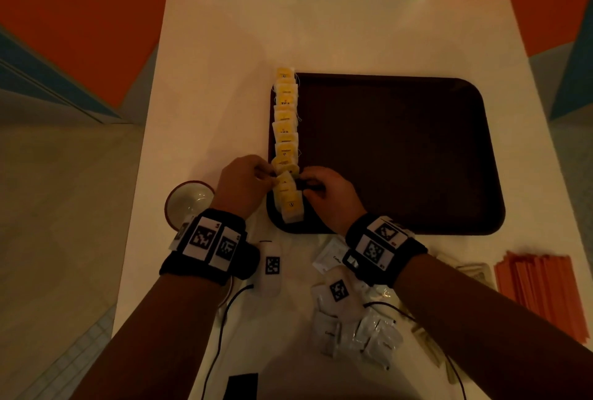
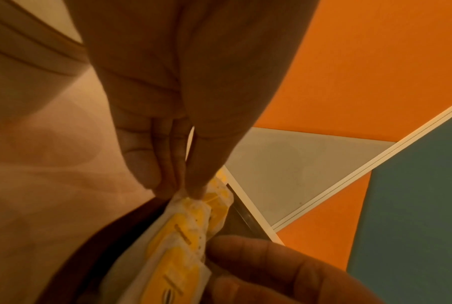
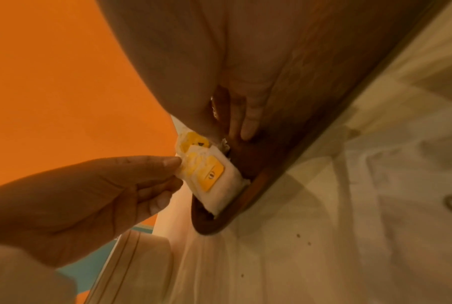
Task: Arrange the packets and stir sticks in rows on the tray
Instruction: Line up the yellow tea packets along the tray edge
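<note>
Head: brown tray point(image 1: 401, 156) on white table point(image 1: 224, 47). Yellow tea packets point(image 1: 285, 130) overlap in row along tray's left edge. Left hand point(image 1: 244, 184) pinches row's near part from left; right hand point(image 1: 330, 194) touches same packets from right, fingers bent. White packets point(image 1: 353, 329) and orange stir sticks point(image 1: 542, 293) on table near tray. Bowl point(image 1: 189, 204) left of tray.

Left wrist: fingers point(image 2: 193, 174) pinch packet edge point(image 2: 191, 205).

Right wrist: fingers point(image 3: 245, 119) on tray; grip unclear.
</note>
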`<state>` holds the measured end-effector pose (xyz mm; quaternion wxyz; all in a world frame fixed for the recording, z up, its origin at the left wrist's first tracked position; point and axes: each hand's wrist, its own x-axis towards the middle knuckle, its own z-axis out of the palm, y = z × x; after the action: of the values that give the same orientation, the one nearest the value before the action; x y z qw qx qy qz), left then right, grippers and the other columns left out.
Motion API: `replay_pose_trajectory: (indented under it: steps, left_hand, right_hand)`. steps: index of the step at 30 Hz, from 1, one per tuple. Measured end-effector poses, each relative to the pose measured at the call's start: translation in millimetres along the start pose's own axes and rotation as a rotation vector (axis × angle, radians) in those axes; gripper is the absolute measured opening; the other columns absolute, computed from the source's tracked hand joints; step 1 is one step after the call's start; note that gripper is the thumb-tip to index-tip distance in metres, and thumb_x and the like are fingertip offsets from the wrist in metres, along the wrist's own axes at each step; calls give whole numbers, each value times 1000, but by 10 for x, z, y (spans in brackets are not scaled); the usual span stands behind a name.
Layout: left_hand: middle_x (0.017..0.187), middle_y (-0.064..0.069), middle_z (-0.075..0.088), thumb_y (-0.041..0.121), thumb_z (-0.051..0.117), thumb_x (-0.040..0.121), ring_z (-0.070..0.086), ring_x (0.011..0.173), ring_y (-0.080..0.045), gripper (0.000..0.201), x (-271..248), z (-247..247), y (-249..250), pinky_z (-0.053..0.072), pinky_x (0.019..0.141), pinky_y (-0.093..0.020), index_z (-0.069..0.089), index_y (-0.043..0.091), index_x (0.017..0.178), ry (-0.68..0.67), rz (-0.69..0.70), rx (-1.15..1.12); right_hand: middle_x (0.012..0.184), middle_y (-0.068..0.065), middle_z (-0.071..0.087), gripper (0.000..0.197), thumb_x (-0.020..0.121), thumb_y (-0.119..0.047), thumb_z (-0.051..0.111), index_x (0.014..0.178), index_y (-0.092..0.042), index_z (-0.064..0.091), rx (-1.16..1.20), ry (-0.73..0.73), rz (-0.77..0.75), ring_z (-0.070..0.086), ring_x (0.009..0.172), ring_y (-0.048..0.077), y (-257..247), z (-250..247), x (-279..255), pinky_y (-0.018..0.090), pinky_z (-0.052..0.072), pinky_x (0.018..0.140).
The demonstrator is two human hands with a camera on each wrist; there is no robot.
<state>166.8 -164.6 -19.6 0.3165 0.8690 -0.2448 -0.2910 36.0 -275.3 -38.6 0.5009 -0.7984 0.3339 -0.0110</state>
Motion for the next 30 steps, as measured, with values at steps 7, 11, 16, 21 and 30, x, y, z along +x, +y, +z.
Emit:
replay_pose_trajectory:
  steps: [7, 11, 16, 21, 30]
  left_hand:
    - [88, -2, 64, 11, 66, 83, 60, 80, -16, 15, 60, 16, 80, 53, 79, -35, 68, 9, 98, 53, 53, -41]
    - [91, -4, 65, 7, 65, 83, 59, 81, -14, 14, 30, -14, 59, 47, 74, -25, 67, 7, 97, 95, 82, 19]
    - [84, -3, 63, 15, 72, 78, 58, 75, -15, 20, -70, -4, -48, 42, 68, -23, 63, 9, 95, 17, 76, 159]
    - [83, -1, 63, 15, 69, 81, 57, 74, -14, 13, -43, 49, 4, 47, 70, -28, 65, 13, 93, 27, 133, 161]
    - [81, 2, 62, 6, 67, 80, 56, 73, -11, 9, 56, 34, 51, 39, 67, -17, 68, 14, 83, 34, 134, 117]
  right_hand:
    - [123, 8, 58, 37, 87, 3, 50, 119, -12, 59, -26, -74, -15, 56, 110, 19, -49, -2, -12, 14, 40, 88]
    - [120, 9, 59, 34, 86, 3, 52, 116, -10, 61, -28, -27, -1, 57, 107, 20, -9, -27, -51, 14, 40, 87]
    - [105, 6, 64, 25, 84, -12, 65, 109, -12, 61, -5, -76, 129, 59, 90, 12, 64, -41, -121, 27, 51, 85]
    - [94, 0, 63, 17, 84, -6, 62, 99, -13, 63, 58, -43, 88, 60, 87, 11, 18, 71, -171, 18, 51, 77]
    - [102, 7, 64, 17, 85, -3, 58, 98, -9, 65, 43, 35, 56, 57, 88, 13, 3, 110, -166, 19, 45, 77]
